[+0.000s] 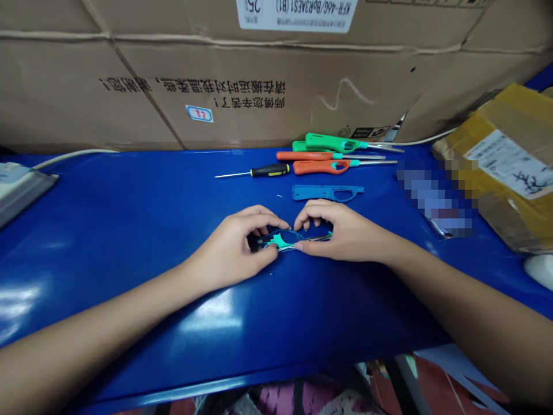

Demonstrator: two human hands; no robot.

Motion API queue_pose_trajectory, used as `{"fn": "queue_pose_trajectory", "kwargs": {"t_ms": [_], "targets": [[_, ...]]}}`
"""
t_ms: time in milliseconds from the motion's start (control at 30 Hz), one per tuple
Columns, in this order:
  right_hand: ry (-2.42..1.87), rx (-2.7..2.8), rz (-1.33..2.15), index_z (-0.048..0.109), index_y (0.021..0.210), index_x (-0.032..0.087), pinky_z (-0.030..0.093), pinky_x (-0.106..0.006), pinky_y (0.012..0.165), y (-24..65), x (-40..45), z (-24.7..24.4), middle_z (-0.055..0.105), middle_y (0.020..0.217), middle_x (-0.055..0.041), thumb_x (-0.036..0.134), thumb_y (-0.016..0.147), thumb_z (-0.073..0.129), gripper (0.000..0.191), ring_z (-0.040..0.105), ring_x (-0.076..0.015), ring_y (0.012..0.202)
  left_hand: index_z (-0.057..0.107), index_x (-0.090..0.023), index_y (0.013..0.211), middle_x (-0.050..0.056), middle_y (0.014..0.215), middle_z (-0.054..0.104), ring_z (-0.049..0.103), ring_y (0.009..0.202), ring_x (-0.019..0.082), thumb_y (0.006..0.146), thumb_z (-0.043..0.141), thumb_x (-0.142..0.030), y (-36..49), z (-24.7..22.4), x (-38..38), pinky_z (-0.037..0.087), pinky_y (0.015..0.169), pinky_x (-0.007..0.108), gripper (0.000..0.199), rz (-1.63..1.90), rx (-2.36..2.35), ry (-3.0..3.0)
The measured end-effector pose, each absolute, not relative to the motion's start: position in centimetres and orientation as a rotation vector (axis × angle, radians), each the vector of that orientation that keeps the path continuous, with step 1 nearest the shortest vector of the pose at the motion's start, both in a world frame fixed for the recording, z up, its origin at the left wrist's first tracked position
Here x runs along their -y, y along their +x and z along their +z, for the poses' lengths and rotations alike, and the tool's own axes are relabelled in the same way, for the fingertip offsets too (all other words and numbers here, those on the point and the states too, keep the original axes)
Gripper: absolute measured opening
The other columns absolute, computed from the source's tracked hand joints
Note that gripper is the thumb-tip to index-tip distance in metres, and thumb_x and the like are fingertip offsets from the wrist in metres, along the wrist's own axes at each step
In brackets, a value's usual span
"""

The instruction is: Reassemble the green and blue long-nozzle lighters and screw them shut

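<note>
An opened blue long-necked lighter (288, 237), its teal trigger and inner parts exposed, lies low over the table between my two hands. My left hand (242, 242) is curled around its handle end, with thumb and fingers at either side. My right hand (341, 230) pinches it near the trigger, thumb on the near side by some thin metal pieces. My palms and fingers hide both ends of it. Just beyond lies a loose blue lighter shell half (315, 192). A thin pale sliver (279, 196) rests left of that shell.
Behind are a black-and-yellow screwdriver (270, 170), orange lighters (317, 167) and green lighters (330, 140). A large cardboard box (216, 92) walls off the back of the blue table (129, 219). A taped parcel (514, 161) and a blurred-out object (436, 199) stand right.
</note>
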State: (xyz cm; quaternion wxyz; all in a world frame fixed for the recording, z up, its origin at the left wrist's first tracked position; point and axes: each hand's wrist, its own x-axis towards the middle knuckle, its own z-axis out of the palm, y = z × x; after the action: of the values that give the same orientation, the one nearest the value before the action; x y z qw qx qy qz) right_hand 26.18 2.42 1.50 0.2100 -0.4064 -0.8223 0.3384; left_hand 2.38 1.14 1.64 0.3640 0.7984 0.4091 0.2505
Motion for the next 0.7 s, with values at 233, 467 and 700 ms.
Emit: {"fn": "queue_pose_trajectory", "kwargs": {"t_ms": [233,467,700], "targets": [[-1.162,2.301,0.911,0.069,0.091,0.021,0.045,-0.03,0.079,26.08,-2.23,1.67,0.062,0.088,-0.0003,0.028,0.077,0.079,0.018,0.057,-0.0159,0.085,0.075,-0.023,0.11,0.0,0.104,0.073,0.063,0.088,0.014,0.082,0.069,-0.017,2.59,1.66,-0.86,0.051,0.08,0.028,0.03,0.671,-1.028,2.047],[-1.172,2.32,0.919,0.069,0.092,0.022,0.044,-0.031,0.081,26.17,-2.4,1.6,0.063,0.091,-0.0003,0.028,0.078,0.077,0.018,0.056,-0.0165,0.087,0.075,-0.023,0.111,0.001,0.109,0.073,0.066,0.094,0.017,0.08,0.069,-0.014,2.78,1.52,-0.88,0.051,0.086,0.031,0.032,0.653,-1.012,2.043],[-1.212,2.318,0.892,0.068,0.091,0.022,0.043,-0.033,0.084,25.8,-2.26,1.7,0.062,0.09,-0.0006,0.026,0.076,0.076,0.018,0.057,-0.0182,0.089,0.075,-0.024,0.11,0.001,0.111,0.074,0.067,0.097,0.019,0.076,0.066,-0.011,2.88,1.52,-0.77,0.051,0.095,0.036,0.037,0.654,-1.02,2.063]]}}
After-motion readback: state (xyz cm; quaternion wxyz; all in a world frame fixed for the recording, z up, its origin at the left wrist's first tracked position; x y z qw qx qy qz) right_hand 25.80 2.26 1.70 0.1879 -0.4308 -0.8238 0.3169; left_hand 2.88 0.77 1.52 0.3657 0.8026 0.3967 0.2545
